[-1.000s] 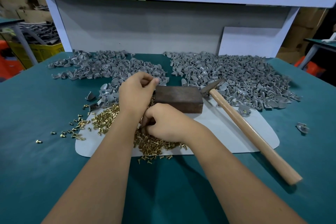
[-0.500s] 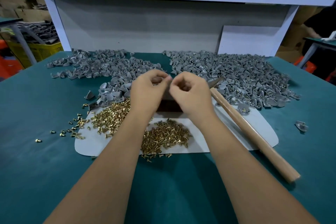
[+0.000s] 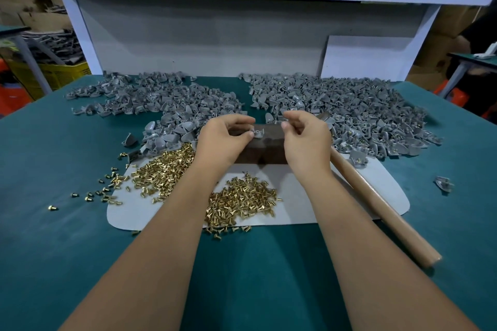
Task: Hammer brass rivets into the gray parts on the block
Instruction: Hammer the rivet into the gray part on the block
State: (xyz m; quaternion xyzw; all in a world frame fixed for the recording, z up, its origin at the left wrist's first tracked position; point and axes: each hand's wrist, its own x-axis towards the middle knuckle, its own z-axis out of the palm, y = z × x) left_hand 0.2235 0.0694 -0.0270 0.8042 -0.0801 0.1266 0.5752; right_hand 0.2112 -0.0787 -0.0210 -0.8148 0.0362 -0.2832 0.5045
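My left hand (image 3: 223,140) pinches a small gray plastic part (image 3: 258,133) between thumb and fingertips, holding it just above the top of the dark brown rectangular block (image 3: 265,152). My right hand (image 3: 305,140) is beside it, a little apart, with the fingers curled and the thumb and forefinger drawn together; whether they hold one of the rivets I cannot tell, as anything there is too small to make out.

The block sits on a flat white mat with rounded corners (image 3: 301,196), which lies on the teal green tabletop (image 3: 53,250). On the mat's near side, between my forearms, is a heap of small brass rivets (image 3: 242,200), and a second heap of brass rivets (image 3: 164,172) spreads left of my left arm, with loose ones scattered off the mat onto the table.

A hammer with a pale wooden handle (image 3: 376,204) lies untouched to the right of my right forearm, its handle slanting across the mat's corner toward me; its head is mostly hidden behind my right hand.

Behind the block are two wide piles of gray plastic parts: a left pile (image 3: 161,105) and a right pile (image 3: 349,113), some in the right pile showing brass. One stray gray part (image 3: 443,183) lies alone at the far right.
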